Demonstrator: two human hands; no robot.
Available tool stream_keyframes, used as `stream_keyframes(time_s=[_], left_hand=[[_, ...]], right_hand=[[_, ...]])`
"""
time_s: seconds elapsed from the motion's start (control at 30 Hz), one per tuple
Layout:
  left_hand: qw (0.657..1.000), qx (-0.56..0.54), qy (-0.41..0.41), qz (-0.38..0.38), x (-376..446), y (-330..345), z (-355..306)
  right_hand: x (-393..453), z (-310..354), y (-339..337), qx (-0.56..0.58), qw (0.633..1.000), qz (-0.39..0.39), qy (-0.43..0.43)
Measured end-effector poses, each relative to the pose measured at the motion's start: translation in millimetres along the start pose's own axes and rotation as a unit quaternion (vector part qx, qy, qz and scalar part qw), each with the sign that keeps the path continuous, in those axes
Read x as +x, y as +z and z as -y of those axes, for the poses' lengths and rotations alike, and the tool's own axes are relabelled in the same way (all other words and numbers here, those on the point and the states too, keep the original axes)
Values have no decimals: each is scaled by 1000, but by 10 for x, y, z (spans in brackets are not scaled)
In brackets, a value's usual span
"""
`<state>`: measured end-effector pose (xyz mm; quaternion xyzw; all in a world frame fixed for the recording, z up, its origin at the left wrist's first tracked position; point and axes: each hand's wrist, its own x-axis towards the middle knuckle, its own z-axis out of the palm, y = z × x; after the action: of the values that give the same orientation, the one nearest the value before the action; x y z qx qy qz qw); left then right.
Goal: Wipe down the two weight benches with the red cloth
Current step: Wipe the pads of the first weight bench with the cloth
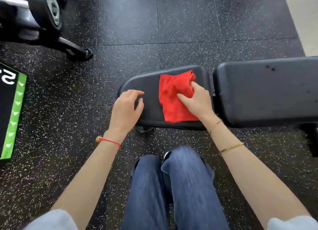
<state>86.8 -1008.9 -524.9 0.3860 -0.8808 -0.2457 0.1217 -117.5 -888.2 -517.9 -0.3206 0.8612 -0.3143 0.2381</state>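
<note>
A black weight bench lies across the middle of the head view, with a small seat pad [148,85] and a longer back pad [265,92] to its right. The red cloth [172,99] is spread over the right half of the seat pad. My right hand [197,99] grips the cloth's right edge, fingers curled into the fabric. My left hand [127,107] hovers over or lightly touches the seat pad's left end, fingers loosely bent, holding nothing. Only one bench is in view.
Speckled black rubber floor tiles [172,23] surround the bench. A black machine with a wheeled foot [77,51] stands at the top left. A black and green box [13,112] sits at the left edge. My legs in blue jeans [172,186] are below the bench.
</note>
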Motion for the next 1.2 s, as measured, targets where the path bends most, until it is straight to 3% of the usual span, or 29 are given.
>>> stream_keyframes(time_s=[0.13,0.27,0.3,0.37,0.47,0.67,0.83,1.07,1.2], left_hand=[[997,12,57,-53,40,341,109],[990,27,92,-101,57,504,185],[989,32,96,-111,57,527,211],[986,45,102,-127,51,557,257],[985,56,92,-139,46,571,317],[986,54,66,-143,123,544,417],[988,31,25,-146,251,498,504],[983,16,29,-182,277,587,557],[981,2,30,-192,284,616,584]], right_hand=[[30,-312,92,-116,987,-100,-50],[-17,-352,147,-188,935,-215,-210],[-29,-334,174,-199,925,-212,-244],[-50,-295,255,-216,929,-135,-270],[-74,-342,423,-309,923,-12,-228],[-92,-590,371,-321,923,-65,-203],[360,-392,333,-320,937,-71,-123],[94,-285,591,-324,910,-40,-255],[205,-462,367,-322,923,-85,-194]])
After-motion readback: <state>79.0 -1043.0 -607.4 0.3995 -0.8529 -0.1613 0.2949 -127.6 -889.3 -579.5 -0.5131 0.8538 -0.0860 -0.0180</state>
